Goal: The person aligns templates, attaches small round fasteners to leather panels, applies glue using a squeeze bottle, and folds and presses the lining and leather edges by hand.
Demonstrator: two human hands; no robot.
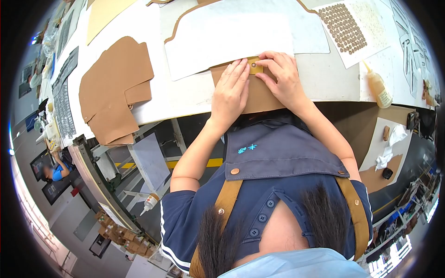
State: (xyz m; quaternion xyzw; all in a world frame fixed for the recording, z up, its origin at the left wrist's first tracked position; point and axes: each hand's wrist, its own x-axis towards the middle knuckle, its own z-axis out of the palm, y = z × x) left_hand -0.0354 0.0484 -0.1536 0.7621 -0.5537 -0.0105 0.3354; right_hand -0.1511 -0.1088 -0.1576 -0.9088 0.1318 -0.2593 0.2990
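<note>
My left hand (230,92) lies with its fingers stretched out on a brown leather-like piece (264,96), the fingertips at the left side of a small yellow plate (256,70). On the plate sits a small round dark spot (253,65), perhaps a hole or a disc. At the plate's right side is my right hand (283,79), its index finger and thumb bent toward it with a gap between them. A white sheet (232,39) lies just beyond the fingertips, over the far part of the brown piece.
Stacked brown cut pieces (113,83) lie at left. At right are a sheet of small brown discs (343,28) and a glue bottle (380,88) with its nozzle pointing away. Another bottle (150,202) is below the table. A co-worker (58,171) is far left.
</note>
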